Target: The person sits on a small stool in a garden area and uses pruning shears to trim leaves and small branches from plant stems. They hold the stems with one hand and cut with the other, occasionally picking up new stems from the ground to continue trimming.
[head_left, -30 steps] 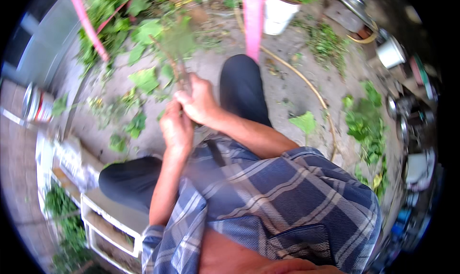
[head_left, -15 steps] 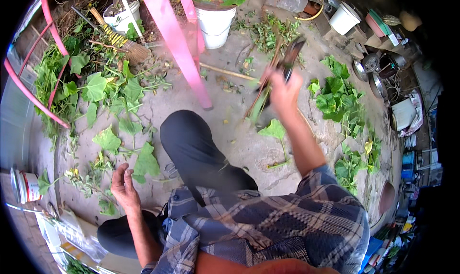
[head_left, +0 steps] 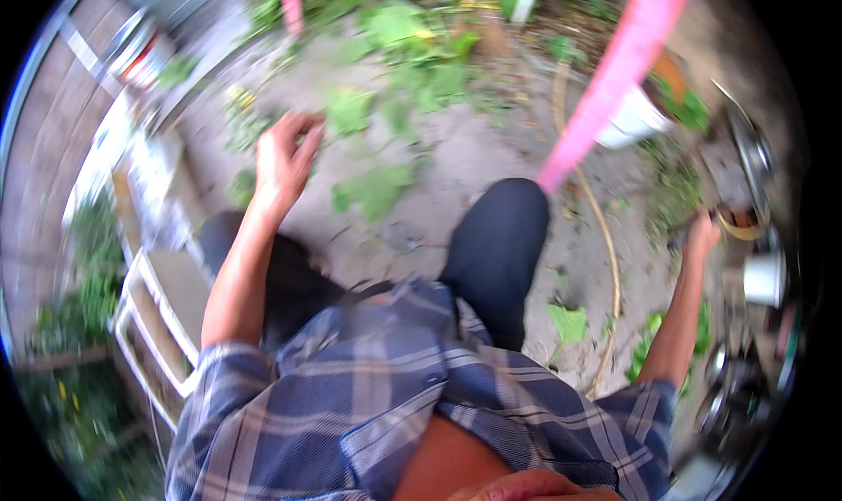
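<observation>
My left hand [head_left: 288, 157] hovers over the ground with its fingers loosely bent and the thumb apart, nothing visible in it. Beneath and beyond it lie cut broad green leaves [head_left: 373, 192], with a leafy heap [head_left: 412, 45] farther off. My right hand [head_left: 702, 234] is stretched far out to the right and is closed. A dark hand tool [head_left: 678, 237] shows as a small blurred piece at its fingers; most of it is hidden. A pile of small-leaved greens [head_left: 671, 190] lies just beyond that hand.
A pink strap [head_left: 605, 80] slants down near my knee. A long tan stem [head_left: 608, 264] curves along the ground. White buckets [head_left: 633, 120] stand ahead and at right, pots [head_left: 715, 409] at lower right. A white-framed chair [head_left: 162, 321] is on my left, a tin [head_left: 140, 49] beyond.
My view has swung left. My right hand has moved from in front of me far out to the right; the stems seen with the tool no longer show. My left hand remains raised.
</observation>
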A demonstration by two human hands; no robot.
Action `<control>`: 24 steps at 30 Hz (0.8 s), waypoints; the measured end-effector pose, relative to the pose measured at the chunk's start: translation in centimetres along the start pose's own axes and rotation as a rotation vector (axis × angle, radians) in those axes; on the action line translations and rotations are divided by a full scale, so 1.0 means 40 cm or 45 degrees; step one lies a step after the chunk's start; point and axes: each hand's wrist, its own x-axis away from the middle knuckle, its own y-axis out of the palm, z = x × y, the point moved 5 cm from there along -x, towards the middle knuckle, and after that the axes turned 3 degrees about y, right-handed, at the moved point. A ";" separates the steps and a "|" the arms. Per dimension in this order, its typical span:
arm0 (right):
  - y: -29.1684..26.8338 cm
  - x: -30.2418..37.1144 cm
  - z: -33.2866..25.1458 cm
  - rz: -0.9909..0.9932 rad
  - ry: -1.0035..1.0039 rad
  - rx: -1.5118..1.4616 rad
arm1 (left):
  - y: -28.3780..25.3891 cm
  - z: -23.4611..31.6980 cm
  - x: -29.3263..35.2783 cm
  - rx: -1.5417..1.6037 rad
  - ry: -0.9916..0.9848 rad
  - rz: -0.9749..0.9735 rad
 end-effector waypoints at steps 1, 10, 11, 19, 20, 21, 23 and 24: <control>0.038 0.076 -0.013 -0.078 -0.012 -0.218 | -0.043 -0.035 -0.005 -0.049 0.051 0.115; 0.406 0.929 -0.475 -1.301 0.050 -0.963 | -0.426 -0.583 0.145 -0.032 -0.615 0.509; 0.453 0.988 -0.468 -1.423 0.130 -0.894 | -0.418 -0.639 0.176 0.038 -0.748 0.492; 0.714 1.242 -0.229 -1.735 0.525 -0.193 | -0.180 -1.078 0.438 0.253 -1.228 0.126; 0.723 1.250 -0.202 -1.719 0.619 -0.133 | -0.136 -1.162 0.471 0.235 -1.217 0.114; 0.728 1.257 -0.182 -1.710 0.658 -0.094 | -0.091 -1.222 0.490 0.233 -1.200 0.077; 0.747 1.269 -0.151 -1.703 0.725 -0.021 | -0.017 -1.306 0.506 0.227 -1.166 0.019; 0.751 1.275 -0.137 -1.660 0.715 0.005 | 0.017 -1.341 0.490 0.216 -1.113 0.009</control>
